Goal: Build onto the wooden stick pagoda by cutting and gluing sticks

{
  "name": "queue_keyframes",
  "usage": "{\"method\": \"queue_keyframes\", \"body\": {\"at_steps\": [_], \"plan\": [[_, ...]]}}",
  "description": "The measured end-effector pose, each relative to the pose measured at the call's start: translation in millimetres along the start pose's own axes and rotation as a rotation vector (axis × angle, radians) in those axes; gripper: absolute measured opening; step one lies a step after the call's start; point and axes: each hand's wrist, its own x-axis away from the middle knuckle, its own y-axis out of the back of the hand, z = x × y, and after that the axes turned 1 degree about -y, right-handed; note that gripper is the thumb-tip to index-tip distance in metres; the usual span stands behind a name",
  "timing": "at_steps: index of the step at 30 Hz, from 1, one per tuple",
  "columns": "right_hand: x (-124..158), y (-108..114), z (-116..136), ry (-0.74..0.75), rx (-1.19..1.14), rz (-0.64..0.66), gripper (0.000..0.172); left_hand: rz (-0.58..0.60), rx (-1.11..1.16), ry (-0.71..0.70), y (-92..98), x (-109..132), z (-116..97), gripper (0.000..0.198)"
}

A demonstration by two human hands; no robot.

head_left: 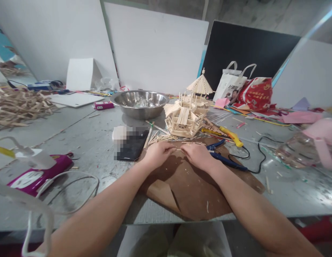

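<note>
My left hand [158, 154] is closed in a pinch over the brown sheet [192, 189]. Opposite it, my right hand [197, 155] pinches too, the fingertips of both nearly meeting. A thin pale wooden stick [178, 149] shows between them, mostly covered by the fingers. Just beyond my hands stands a pavilion-like model [184, 116] built of small wooden sticks, with a pointed roof behind it. Loose wooden sticks [162, 138] lie at its foot. Beside my right hand are blue-handled pliers [230, 161] and a yellow hot-glue gun [231, 135].
A dark phone [132, 148] lies left of my hands. Behind it stands a metal bowl [140, 107]. A purple power strip [42, 175] with white cables is at left, near a pile of wood strips [18, 107]. Bags [254, 93] and a clear bottle [297, 150] stand at right.
</note>
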Motion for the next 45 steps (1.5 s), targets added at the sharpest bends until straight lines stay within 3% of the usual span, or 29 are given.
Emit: {"method": "queue_keyframes", "body": {"at_steps": [4, 8, 10, 12, 14, 16, 18, 20, 23, 25, 33, 45], "plan": [[0, 1, 2, 0.059, 0.087, 0.035, 0.019, 0.225, -0.428, -0.113, -0.9, 5, -6, 0.024], [-2, -2, 2, 0.131, 0.093, -0.024, 0.016, 0.3, -0.48, -0.109, -0.2, 7, -11, 0.023], [-2, -2, 2, 0.146, 0.072, -0.16, 0.016, 0.297, -0.408, -0.072, 0.1, 7, -12, 0.023], [-1, -1, 3, 0.1, 0.035, -0.399, 0.016, 0.301, -0.245, 0.003, -0.1, 6, -12, 0.027], [0, 2, 3, 0.019, -0.043, -0.639, 0.021, 0.3, 0.018, 0.087, -1.1, 5, -12, 0.031], [1, 3, 2, -0.045, -0.195, -0.75, 0.026, 0.262, 0.307, 0.145, -2.8, 5, -11, 0.031], [0, 1, 1, -0.099, -0.437, -0.683, 0.029, 0.227, 0.509, 0.173, -5.1, 5, -11, 0.028], [-2, -3, 1, -0.146, -0.707, -0.499, 0.031, 0.221, 0.574, 0.173, -7.8, 5, -12, 0.027], [-5, -7, 3, -0.131, -1.032, -0.247, 0.026, 0.247, 0.498, 0.127, -11.5, 6, -12, 0.026], [-6, -8, 5, -0.096, -1.123, -0.196, 0.022, 0.266, 0.406, 0.094, -13.0, 5, -11, 0.025], [-5, -12, 4, -0.046, -0.926, -0.239, 0.014, 0.326, 0.099, -0.07, -12.3, 3, -4, 0.028], [-3, -11, 7, -0.044, -0.837, -0.243, 0.018, 0.362, 0.007, -0.111, -12.0, 5, -1, 0.03]]}}
